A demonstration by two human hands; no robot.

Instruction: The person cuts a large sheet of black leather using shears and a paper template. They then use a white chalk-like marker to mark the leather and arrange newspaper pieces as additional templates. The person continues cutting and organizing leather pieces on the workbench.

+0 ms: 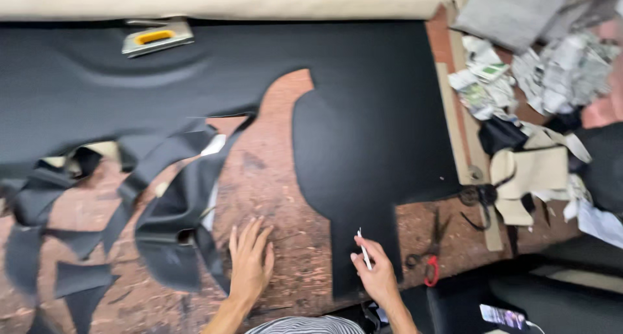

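Note:
A large sheet of black leather-like material (363, 133) lies across a worn brown table (279, 178), with curved pieces cut out of it. My right hand (375, 274) grips a thin white marking pencil (364, 248) and rests on the sheet's lower tab near the table's front edge. My left hand (250, 259) lies flat with fingers spread on the bare table, just right of a pile of black offcut strips (162, 204).
Scissors with a red handle (429, 256) lie right of my right hand. A grey tool with a yellow grip (156, 38) sits on the sheet at the back. A beige roll (220, 0) spans the far edge. Paper and fabric scraps (538, 87) crowd the right. A phone (503, 317) lies lower right.

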